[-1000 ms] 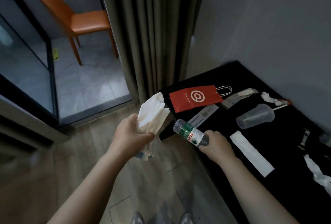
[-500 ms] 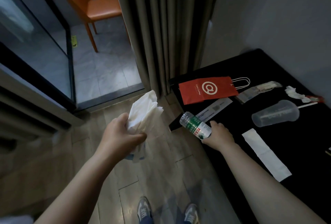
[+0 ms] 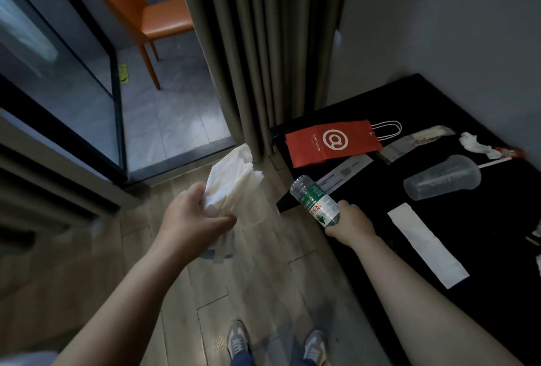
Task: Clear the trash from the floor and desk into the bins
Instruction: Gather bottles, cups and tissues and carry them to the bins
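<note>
The wooden floor [image 3: 263,292] in view shows no loose litter, though only the stretch around the person's feet can be seen. The black worktop [image 3: 497,248] carries most of what is left: a flat red paper bag [image 3: 330,143] at its near corner, a clear plastic cup [image 3: 442,176] lying on its side, a long white paper strip [image 3: 427,245] closer to the person, a printed slip [image 3: 342,172] just below the bag, a flattened wrapper [image 3: 415,140] and a small crumpled tissue [image 3: 477,146] by the wall.

The left hand [image 3: 190,219] grips a wad of white tissue paper [image 3: 231,178] over the floor. The right hand [image 3: 351,219] is wrapped around the base of an empty water bottle [image 3: 316,201], held just above the worktop's edge.

No bin is in sight, so neither item is binned yet. The job looks early: two pieces collected, at least six waiting on the worktop.
</note>
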Demonstrator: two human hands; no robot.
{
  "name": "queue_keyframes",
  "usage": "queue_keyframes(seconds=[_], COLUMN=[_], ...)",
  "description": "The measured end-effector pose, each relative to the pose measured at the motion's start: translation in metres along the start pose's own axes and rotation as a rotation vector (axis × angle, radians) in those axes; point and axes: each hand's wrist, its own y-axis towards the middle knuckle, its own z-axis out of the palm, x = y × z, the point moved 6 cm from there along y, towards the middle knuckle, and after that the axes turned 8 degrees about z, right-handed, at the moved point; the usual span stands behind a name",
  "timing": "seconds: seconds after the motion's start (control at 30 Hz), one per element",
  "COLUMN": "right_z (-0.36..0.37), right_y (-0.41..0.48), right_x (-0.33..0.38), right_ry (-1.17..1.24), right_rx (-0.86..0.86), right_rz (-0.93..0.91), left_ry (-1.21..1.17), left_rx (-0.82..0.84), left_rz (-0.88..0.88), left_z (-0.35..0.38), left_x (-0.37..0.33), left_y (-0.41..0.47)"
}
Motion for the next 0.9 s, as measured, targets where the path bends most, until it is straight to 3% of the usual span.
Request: queue_keyframes(seconds=[0.57,0.73,0.9], right_z=[-0.112,-0.158,-0.194], right_y=[-0.105,-0.145,-0.204], right_x=[-0.041,-0.056,-0.067], right_ry=[0.942,1.066,1.107], right_rx=[-0.163,-0.363,-0.715], right_rz=[-0.067,-0.031,0.110], left_ry=[-0.241,-0.305,-0.302], left_rx=[0.018,0.128,0.307], left_rz=[0.102,0.214,0.470], left_z=[0.030,0.044,0.053], left_x=[-0.050,-0.088,-0.153], left_y=[0.005,0.029,0.055])
